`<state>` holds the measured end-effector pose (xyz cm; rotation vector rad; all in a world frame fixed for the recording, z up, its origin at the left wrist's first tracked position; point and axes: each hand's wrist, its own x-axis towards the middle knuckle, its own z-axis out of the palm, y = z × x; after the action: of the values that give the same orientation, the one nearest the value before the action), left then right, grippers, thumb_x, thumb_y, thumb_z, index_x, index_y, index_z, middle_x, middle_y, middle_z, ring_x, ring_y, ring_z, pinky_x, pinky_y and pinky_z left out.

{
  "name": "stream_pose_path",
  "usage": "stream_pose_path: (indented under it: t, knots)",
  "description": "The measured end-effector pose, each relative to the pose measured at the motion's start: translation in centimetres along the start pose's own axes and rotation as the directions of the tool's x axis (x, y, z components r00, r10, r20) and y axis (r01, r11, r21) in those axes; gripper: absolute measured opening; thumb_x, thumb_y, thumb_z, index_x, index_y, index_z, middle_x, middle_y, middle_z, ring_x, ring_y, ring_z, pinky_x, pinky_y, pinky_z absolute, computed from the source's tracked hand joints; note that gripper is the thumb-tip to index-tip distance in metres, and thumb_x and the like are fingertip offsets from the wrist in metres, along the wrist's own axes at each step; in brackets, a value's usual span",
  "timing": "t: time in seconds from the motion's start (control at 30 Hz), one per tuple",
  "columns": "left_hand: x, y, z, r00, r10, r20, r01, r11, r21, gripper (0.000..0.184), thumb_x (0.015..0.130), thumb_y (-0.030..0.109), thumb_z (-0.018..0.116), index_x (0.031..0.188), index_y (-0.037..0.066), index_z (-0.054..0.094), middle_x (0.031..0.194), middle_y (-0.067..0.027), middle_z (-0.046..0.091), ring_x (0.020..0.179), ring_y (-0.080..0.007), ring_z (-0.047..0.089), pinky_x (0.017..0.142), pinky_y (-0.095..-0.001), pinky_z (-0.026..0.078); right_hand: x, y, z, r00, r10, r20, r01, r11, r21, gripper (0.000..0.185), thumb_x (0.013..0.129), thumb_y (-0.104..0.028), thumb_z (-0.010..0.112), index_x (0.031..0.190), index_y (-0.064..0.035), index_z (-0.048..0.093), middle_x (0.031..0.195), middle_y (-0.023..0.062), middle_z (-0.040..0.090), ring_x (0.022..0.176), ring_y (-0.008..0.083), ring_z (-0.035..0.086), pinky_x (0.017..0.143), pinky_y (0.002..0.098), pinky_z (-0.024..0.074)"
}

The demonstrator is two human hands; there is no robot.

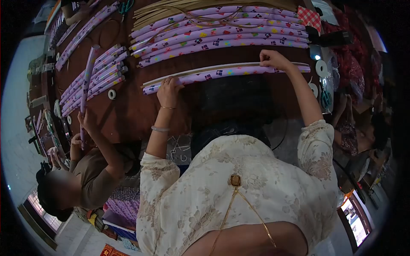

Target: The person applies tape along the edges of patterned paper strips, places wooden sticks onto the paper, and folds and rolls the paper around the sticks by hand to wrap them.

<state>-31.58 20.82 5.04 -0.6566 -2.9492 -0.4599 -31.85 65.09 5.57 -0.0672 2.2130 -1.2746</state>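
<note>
A lilac patterned wrapping paper roll [213,74] lies across the brown table in front of me, with a narrow pale strip [205,69] along its far edge. My left hand [169,90] is closed over the roll near its left end, fingers bent against the paper. Toward the right end, my right hand [273,60] is closed in a pinch at the far edge; what sits between its fingertips is too small to make out. Beyond it lie several similar rolls [222,40] side by side, with flat tan strips [171,15] behind and over them.
To the left, a co-worker [98,162] holds up another roll [89,74] beside a stack of rolls [94,79]. White tape rolls [321,68] and teal scissors [326,99] lie at the table's right edge. A black object [335,38] juts out there, near a red checked cloth [308,19].
</note>
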Motion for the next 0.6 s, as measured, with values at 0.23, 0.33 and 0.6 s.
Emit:
stream_pose_path:
  t: [0.23, 0.33, 0.6]
  knots:
    - [-0.2, 0.1, 0.1, 0.999, 0.009, -0.042, -0.010, 1.000, -0.016, 0.036, 0.064, 0.030, 0.069, 0.090, 0.008, 0.059, 0.092, -0.0083, 0.062, 0.089, -0.0286, 0.057, 0.071, -0.0368, 0.048, -0.6, 0.5, -0.6, 0.997, 0.068, 0.020, -0.068, 0.997, -0.025, 0.027, 0.069, -0.012, 0.072, 0.087, -0.0059, 0.053, 0.083, 0.0032, 0.056, 0.073, 0.0140, 0.052, 0.065, 0.0288, 0.0436]
    - [-0.1, 0.3, -0.2, 0.999, -0.002, -0.045, 0.000, 0.998, -0.056, 0.034, 0.064, 0.028, 0.070, 0.090, 0.008, 0.059, 0.091, -0.0078, 0.062, 0.088, -0.0283, 0.057, 0.071, -0.0371, 0.048, -1.4, -0.5, -0.1, 0.997, 0.068, -0.023, -0.069, 0.997, -0.034, 0.032, 0.066, -0.013, 0.074, 0.090, -0.0066, 0.054, 0.087, 0.0025, 0.055, 0.078, 0.0143, 0.052, 0.068, 0.0291, 0.0437]
    - [0.0, 0.7, -0.5, 0.997, -0.018, -0.080, 0.014, 0.999, -0.048, 0.032, 0.060, 0.024, 0.072, 0.087, 0.010, 0.061, 0.090, -0.0048, 0.061, 0.087, -0.0246, 0.058, 0.069, -0.0341, 0.049, -5.8, -0.4, -1.3, 0.946, -0.196, -0.259, 0.067, 0.898, -0.434, 0.036, 0.063, -0.015, 0.074, 0.091, -0.0052, 0.053, 0.095, 0.0067, 0.054, 0.091, 0.0254, 0.053, 0.080, 0.0357, 0.0418]
